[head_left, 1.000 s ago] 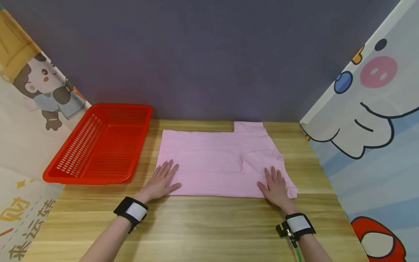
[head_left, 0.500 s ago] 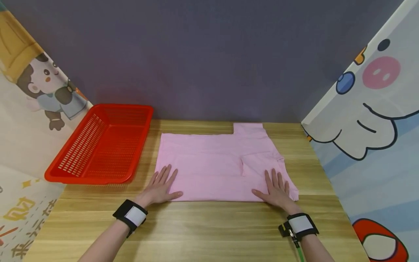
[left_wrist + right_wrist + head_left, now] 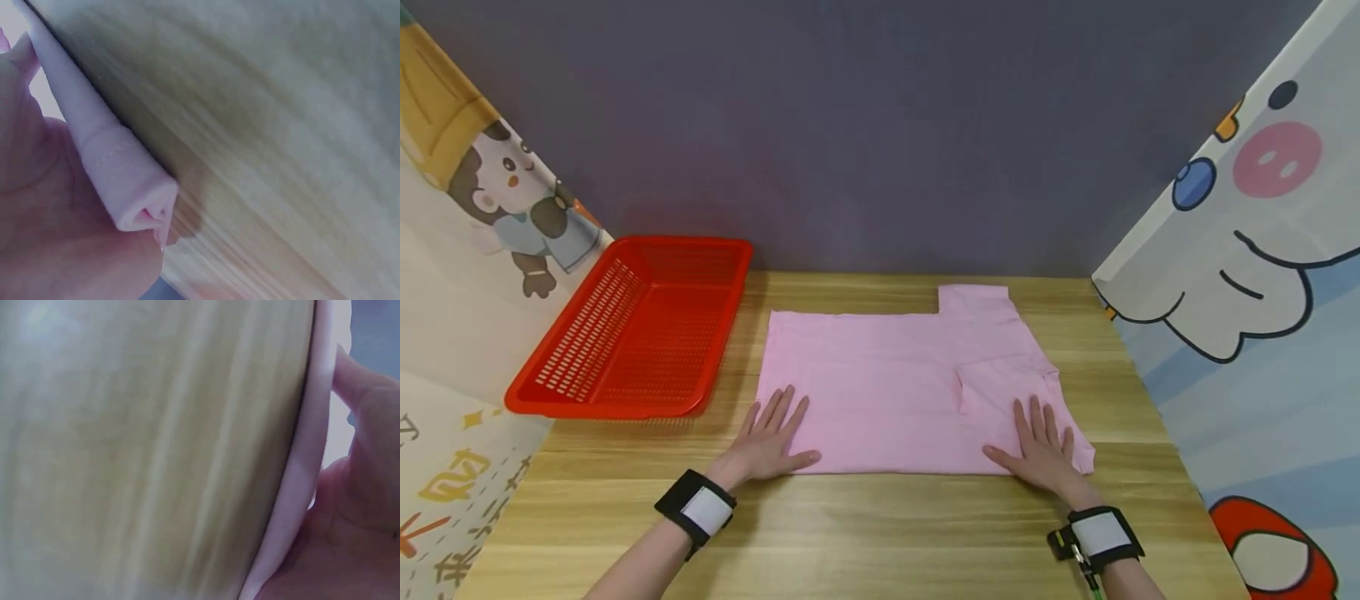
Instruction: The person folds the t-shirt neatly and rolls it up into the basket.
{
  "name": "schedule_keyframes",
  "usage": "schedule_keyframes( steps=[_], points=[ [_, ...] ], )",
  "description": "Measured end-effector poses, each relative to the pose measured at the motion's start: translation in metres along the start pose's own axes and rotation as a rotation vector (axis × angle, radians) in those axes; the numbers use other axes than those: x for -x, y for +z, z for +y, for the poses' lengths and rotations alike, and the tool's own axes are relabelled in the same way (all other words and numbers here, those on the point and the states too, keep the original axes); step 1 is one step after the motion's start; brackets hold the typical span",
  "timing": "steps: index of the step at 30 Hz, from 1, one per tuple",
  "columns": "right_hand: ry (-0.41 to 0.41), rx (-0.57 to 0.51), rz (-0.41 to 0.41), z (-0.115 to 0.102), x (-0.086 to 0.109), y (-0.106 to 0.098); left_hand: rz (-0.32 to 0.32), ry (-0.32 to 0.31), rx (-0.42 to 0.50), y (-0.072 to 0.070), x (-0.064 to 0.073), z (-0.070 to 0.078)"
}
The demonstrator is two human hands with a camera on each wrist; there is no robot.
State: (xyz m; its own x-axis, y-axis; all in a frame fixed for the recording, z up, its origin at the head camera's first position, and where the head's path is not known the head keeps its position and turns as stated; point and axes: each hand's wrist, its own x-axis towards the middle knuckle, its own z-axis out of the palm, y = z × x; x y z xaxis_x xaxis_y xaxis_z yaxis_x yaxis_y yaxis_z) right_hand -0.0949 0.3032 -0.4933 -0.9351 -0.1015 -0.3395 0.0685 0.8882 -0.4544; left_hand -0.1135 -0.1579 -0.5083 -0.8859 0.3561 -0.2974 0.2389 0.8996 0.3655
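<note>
A folded pink garment (image 3: 880, 383) lies flat on the wooden table, with a narrow part jutting out at its far right and a folded-over flap near its right side. On its near left corner my left hand (image 3: 767, 442) rests with straight, spread fingers. My right hand (image 3: 1041, 454) lies likewise on the near right part, fingers spread over the cloth. In the left wrist view, the rolled-looking layered edge of the garment (image 3: 119, 162) runs beside the palm. The right wrist view has the garment's near edge (image 3: 300, 462) along the right palm.
A red plastic basket (image 3: 658, 342) with slotted sides stands left of the garment. A dark grey panel (image 3: 865, 142) rises behind the wooden table (image 3: 880, 533). Printed cartoon sheets flank the table on the left and right.
Both hands and the garment have shifted slightly toward the table's near edge. The fingers stay spread on the cloth, and the basket has stayed in place.
</note>
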Motion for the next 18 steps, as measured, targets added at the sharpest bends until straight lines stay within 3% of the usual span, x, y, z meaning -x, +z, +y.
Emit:
schedule_keyframes(
  steps=[6, 8, 10, 12, 15, 18],
  points=[
    [0.008, 0.007, -0.021, -0.001, 0.008, -0.001, -0.045, 0.012, 0.027, -0.006, 0.008, 0.004],
    [0.010, 0.027, -0.037, -0.001, 0.008, -0.003, -0.060, 0.024, 0.057, -0.017, 0.011, 0.008],
    [0.006, 0.046, -0.043, -0.005, 0.007, -0.009, -0.025, 0.027, 0.115, -0.031, 0.010, 0.009],
    [-0.009, 0.079, -0.017, -0.010, 0.003, -0.020, 0.048, 0.009, 0.177, -0.044, 0.004, 0.010],
    [-0.072, 0.126, 0.126, -0.020, -0.011, -0.041, 0.181, -0.071, 0.288, -0.060, -0.016, 0.008],
    [-0.122, 0.124, 0.278, -0.026, -0.035, -0.059, 0.258, -0.192, 0.358, -0.072, -0.040, 0.005]
  ],
)
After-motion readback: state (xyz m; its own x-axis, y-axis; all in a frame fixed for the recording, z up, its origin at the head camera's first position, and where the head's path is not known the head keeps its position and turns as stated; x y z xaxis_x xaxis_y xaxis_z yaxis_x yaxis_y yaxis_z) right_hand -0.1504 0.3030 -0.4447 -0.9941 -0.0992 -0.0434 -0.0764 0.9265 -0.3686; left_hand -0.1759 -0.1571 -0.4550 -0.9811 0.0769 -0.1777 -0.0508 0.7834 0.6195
